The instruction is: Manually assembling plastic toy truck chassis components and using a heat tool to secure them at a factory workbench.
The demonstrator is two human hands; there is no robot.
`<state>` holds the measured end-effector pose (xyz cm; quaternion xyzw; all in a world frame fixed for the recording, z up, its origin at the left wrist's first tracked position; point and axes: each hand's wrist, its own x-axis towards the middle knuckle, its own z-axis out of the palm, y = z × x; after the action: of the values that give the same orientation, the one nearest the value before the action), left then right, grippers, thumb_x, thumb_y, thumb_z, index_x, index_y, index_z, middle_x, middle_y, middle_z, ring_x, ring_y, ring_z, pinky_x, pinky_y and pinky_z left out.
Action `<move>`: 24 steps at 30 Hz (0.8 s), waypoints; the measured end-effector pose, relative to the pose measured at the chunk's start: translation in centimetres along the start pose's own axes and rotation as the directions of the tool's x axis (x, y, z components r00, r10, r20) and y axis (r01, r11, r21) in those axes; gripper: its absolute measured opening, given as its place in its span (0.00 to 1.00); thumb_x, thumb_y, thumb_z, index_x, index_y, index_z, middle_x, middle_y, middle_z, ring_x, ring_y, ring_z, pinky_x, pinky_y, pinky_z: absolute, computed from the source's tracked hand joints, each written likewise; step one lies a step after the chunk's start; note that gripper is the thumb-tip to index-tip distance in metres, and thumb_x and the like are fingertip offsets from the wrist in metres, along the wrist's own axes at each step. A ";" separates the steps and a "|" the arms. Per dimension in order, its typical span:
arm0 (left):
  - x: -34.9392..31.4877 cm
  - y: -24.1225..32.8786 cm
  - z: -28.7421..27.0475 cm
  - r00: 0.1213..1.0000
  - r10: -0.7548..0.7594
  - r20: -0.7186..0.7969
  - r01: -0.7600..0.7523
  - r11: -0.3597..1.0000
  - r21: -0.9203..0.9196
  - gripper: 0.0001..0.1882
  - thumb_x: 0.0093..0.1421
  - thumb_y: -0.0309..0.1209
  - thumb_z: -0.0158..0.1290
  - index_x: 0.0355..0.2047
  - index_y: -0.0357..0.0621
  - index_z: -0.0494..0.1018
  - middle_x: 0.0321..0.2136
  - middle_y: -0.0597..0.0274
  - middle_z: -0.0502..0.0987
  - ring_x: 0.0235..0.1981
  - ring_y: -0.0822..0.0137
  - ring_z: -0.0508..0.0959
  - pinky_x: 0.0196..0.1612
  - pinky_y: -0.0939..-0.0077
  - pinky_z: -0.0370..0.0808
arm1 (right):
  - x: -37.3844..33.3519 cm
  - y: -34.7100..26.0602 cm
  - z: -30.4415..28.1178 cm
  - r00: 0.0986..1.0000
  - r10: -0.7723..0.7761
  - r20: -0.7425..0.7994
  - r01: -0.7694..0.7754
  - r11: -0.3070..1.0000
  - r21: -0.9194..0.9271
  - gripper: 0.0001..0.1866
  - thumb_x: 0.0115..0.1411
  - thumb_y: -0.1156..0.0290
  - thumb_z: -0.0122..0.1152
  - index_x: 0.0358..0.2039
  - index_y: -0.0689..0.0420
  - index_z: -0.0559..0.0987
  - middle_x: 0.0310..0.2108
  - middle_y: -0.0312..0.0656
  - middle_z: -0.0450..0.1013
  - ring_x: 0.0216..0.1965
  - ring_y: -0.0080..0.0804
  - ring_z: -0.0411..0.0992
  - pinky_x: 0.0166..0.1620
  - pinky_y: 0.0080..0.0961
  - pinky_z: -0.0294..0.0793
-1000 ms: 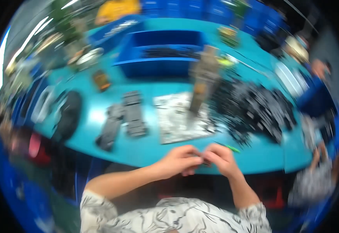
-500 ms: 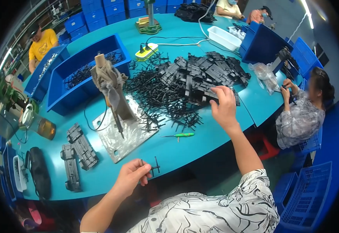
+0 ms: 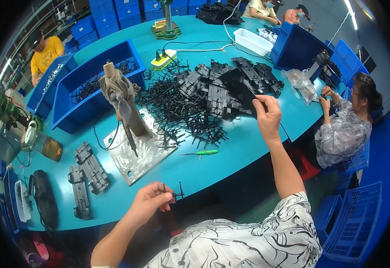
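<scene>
My left hand [image 3: 148, 204] hovers at the near edge of the turquoise table [image 3: 230, 149], pinching a small black branched plastic piece [image 3: 175, 193]. My right hand [image 3: 267, 117] reaches out to the right and grips a flat black plastic part [image 3: 238, 89], lifted from the big pile of black parts [image 3: 204, 94]. A cloth-wrapped post [image 3: 122, 102] rises from a metal base plate [image 3: 137, 152] between my hands and the pile. A green-handled screwdriver [image 3: 201, 152] lies on the table in front of me.
Blue bins [image 3: 87, 87] with black pieces stand at the back left. Black moulded parts [image 3: 87, 172] lie at the left. A yellow power strip [image 3: 163, 58] and white tray [image 3: 253, 41] sit further back. One person sits at the right, others at the far side.
My right hand has raised a flat black part off the pile. My left hand has stayed near the table edge with its small piece. A second ago both hands were together.
</scene>
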<state>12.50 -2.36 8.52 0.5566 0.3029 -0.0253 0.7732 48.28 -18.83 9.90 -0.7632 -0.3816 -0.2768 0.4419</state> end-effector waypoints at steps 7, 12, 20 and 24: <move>-0.9 0.1 -0.4 0.989 0.111 0.094 -0.110 0.994 -0.015 0.08 0.58 0.31 0.54 0.33 0.38 0.74 0.33 0.59 0.78 0.32 0.74 0.74 0.35 0.80 0.70 | -2.2 -3.6 -0.5 0.665 0.494 0.560 -0.724 0.245 0.644 0.05 0.58 0.74 0.58 0.35 0.60 0.76 0.29 0.32 0.73 0.30 0.17 0.69 0.36 0.14 0.67; -1.2 1.7 0.3 0.962 0.252 0.106 -0.253 0.967 0.003 0.09 0.55 0.30 0.56 0.32 0.37 0.77 0.48 0.54 0.73 0.45 0.69 0.72 0.49 0.73 0.68 | -4.6 -6.8 0.2 0.466 0.310 0.829 -0.881 0.077 0.467 0.05 0.60 0.73 0.56 0.36 0.58 0.74 0.31 0.33 0.73 0.34 0.19 0.70 0.39 0.16 0.70; -0.7 0.3 2.2 0.950 0.283 0.131 -0.266 0.955 -0.135 0.10 0.58 0.30 0.55 0.36 0.36 0.77 0.53 0.53 0.66 0.52 0.68 0.67 0.51 0.76 0.66 | -11.2 -12.8 3.0 0.453 0.221 0.864 -0.823 -0.270 0.501 0.06 0.61 0.76 0.53 0.40 0.56 0.71 0.39 0.36 0.73 0.42 0.23 0.71 0.48 0.23 0.70; -0.6 -0.2 2.4 0.955 0.291 0.059 -0.288 0.956 -0.055 0.09 0.58 0.30 0.55 0.33 0.35 0.77 0.43 0.60 0.72 0.43 0.74 0.70 0.45 0.80 0.67 | -12.8 -14.9 3.2 0.452 0.210 0.867 -0.797 -0.341 0.498 0.07 0.61 0.76 0.53 0.40 0.57 0.71 0.42 0.38 0.72 0.45 0.26 0.70 0.51 0.25 0.68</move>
<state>13.06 -4.72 9.15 0.5759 0.1926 0.0768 0.7908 29.14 -15.57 5.58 -0.3519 -0.1217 0.4857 0.7908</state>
